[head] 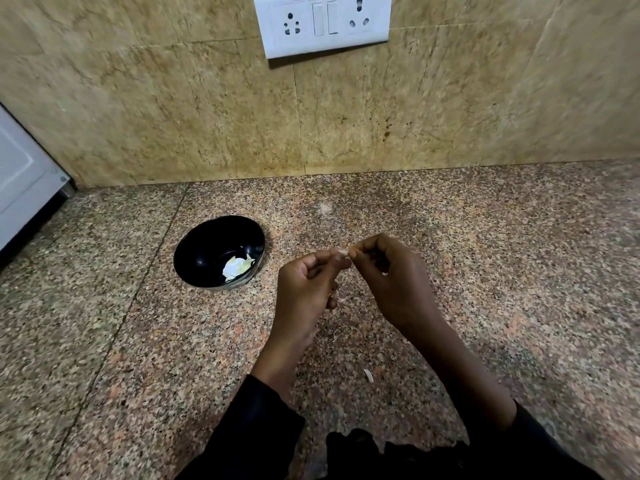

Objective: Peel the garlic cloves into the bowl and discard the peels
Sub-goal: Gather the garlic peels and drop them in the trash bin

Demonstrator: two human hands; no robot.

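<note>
Both grips pinch one garlic clove (344, 252) between fingertips, left hand (306, 278) and right hand (391, 271) curled round it, above the speckled surface (485, 271). Best to tear the skin from the tip. The black bowl (194, 247), holding pale pieces, sits at nine o'clock; a peel scrap (368, 375) lies at six. A switch plate (323, 24) hangs on the tiled wall at twelve.

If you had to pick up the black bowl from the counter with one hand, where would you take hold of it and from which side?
Probably by the rim of the black bowl, on its left, far from both hands. The bowl sits upright and open, so a thumb can hook inside the wall, fingers outside. The pale pieces lie low on the right, so the left rim stays clear of them.
</note>
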